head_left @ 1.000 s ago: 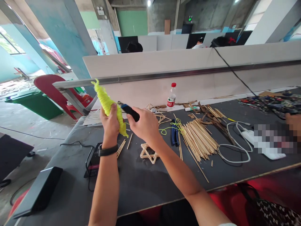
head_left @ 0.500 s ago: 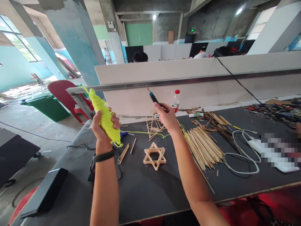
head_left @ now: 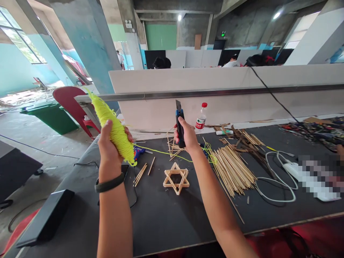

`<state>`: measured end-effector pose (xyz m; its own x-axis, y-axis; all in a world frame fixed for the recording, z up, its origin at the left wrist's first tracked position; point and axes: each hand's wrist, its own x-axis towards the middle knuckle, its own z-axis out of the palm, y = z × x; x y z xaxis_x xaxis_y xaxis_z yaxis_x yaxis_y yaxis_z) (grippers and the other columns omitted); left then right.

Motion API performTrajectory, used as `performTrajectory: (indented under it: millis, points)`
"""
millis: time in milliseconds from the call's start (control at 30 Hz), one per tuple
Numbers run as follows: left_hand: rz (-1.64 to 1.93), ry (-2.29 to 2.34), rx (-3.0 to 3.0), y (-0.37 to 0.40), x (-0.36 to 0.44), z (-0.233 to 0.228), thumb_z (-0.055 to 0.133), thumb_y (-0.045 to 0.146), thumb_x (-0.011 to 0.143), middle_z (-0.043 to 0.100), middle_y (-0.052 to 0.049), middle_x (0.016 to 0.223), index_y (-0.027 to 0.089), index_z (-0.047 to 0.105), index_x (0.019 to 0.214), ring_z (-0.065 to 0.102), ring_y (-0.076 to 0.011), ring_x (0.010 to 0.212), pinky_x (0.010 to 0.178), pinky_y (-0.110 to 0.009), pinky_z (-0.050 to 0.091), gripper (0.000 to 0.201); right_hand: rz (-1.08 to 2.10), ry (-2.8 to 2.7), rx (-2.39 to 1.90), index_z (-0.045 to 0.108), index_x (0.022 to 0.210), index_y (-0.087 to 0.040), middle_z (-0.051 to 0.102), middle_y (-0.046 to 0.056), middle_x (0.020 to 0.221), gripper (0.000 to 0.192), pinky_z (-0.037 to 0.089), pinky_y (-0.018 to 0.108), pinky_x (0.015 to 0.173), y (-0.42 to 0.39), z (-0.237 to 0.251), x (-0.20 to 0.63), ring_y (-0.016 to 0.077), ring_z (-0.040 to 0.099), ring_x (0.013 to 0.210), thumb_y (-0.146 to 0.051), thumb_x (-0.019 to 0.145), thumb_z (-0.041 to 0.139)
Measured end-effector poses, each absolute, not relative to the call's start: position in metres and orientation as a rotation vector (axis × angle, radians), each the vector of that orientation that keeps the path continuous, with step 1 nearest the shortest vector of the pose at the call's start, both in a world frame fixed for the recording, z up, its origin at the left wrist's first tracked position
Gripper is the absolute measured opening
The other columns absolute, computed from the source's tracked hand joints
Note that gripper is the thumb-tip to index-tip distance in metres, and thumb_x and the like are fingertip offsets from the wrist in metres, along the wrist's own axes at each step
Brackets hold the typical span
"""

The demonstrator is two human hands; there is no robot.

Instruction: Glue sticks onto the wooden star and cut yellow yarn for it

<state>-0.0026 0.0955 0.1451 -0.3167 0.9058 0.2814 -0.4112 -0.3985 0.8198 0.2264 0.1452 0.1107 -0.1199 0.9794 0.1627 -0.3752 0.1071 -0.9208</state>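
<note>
Knife (head_left: 180,125) upright, blade up; yarn skein (head_left: 113,127) diagonal

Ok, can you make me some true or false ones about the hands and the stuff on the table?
1. The left hand holds yellow yarn. True.
2. The right hand holds a glue gun. False: it grips a knife, blade up; the glue gun lies on the table.
3. A stick star lies flat on the table. True.
4. The bottle has a green cap. False: it is red.
5. The stick pile lies left of the star. False: it lies to the right.
</note>
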Motion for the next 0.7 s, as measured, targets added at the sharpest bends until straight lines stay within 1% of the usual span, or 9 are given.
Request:
performTrajectory:
  millis: [167,233,333,433,500,600,633,700]
  points:
    - [1.973,0.935,1.024,0.078,-0.014,0.157,0.068,0.054,0.075,0.060,0.000,0.060,0.018,0.060,0.086,0.056,-0.0135,0.046,0.041,-0.025,0.047,0.038,1.305,-1.112,-0.837,0.057,0.071,-0.022,0.050,0.000,0.052,0.062,0.043,0.030,0.043,0.142,0.115,0.232,0.0125,0.049,0.043,-0.082,0.087,0.053]
    - [2.059,0.963,1.041,0.073,-0.016,0.161,0.065,0.054,0.076,0.059,0.002,0.059,0.019,0.060,0.084,0.054,-0.0134,0.044,0.039,-0.025,0.045,0.037,1.241,-1.109,-0.913,0.059,0.072,-0.022,0.050,0.001,0.053,0.062,0.043,0.031,0.043,0.141,0.117,0.237,0.0139,0.050,0.044,-0.082,0.087,0.052]
    - [2.229,0.885,1.017,0.070,-0.018,0.164,0.058,0.053,0.081,0.055,0.003,0.061,0.019,0.058,0.082,0.052,-0.0118,0.047,0.042,-0.023,0.045,0.034,1.149,-1.118,-0.962,0.062,0.077,-0.023,0.048,0.001,0.052,0.056,0.042,0.032,0.043,0.141,0.119,0.243,0.0147,0.049,0.044,-0.077,0.088,0.053]
    - [2.328,0.781,0.948,0.070,-0.019,0.165,0.053,0.052,0.086,0.050,0.003,0.064,0.019,0.059,0.081,0.049,-0.0113,0.050,0.043,-0.023,0.044,0.034,1.148,-1.145,-0.916,0.061,0.083,-0.024,0.045,-0.002,0.049,0.053,0.040,0.032,0.042,0.142,0.119,0.243,0.0144,0.045,0.042,-0.074,0.091,0.046]
    - [2.357,0.766,0.889,0.070,-0.021,0.165,0.054,0.053,0.087,0.048,0.002,0.066,0.021,0.059,0.079,0.047,-0.0117,0.051,0.042,-0.023,0.043,0.033,1.186,-1.166,-0.874,0.057,0.087,-0.024,0.043,-0.004,0.047,0.049,0.036,0.030,0.040,0.142,0.117,0.239,0.0130,0.042,0.039,-0.071,0.092,0.042]
    - [2.370,0.776,0.849,0.068,-0.021,0.167,0.055,0.054,0.087,0.046,0.000,0.069,0.021,0.059,0.077,0.045,-0.0121,0.053,0.042,-0.023,0.043,0.035,1.254,-1.208,-0.838,0.048,0.095,-0.026,0.044,-0.008,0.047,0.032,0.034,0.025,0.039,0.144,0.111,0.229,0.0115,0.040,0.037,-0.058,0.093,0.047]
    - [2.385,0.773,0.844,0.067,-0.021,0.167,0.055,0.055,0.086,0.046,0.000,0.070,0.021,0.059,0.077,0.045,-0.0121,0.054,0.043,-0.023,0.043,0.036,1.278,-1.229,-0.837,0.045,0.099,-0.027,0.045,-0.010,0.048,0.028,0.035,0.024,0.039,0.144,0.108,0.225,0.0115,0.041,0.037,-0.054,0.092,0.050]
    - [2.428,0.761,0.832,0.063,-0.022,0.169,0.059,0.057,0.085,0.046,-0.001,0.071,0.021,0.058,0.078,0.044,-0.0125,0.054,0.044,-0.024,0.044,0.037,1.330,-1.275,-0.846,0.039,0.107,-0.028,0.049,-0.011,0.050,0.027,0.040,0.024,0.040,0.145,0.102,0.218,0.0122,0.044,0.038,-0.046,0.090,0.052]
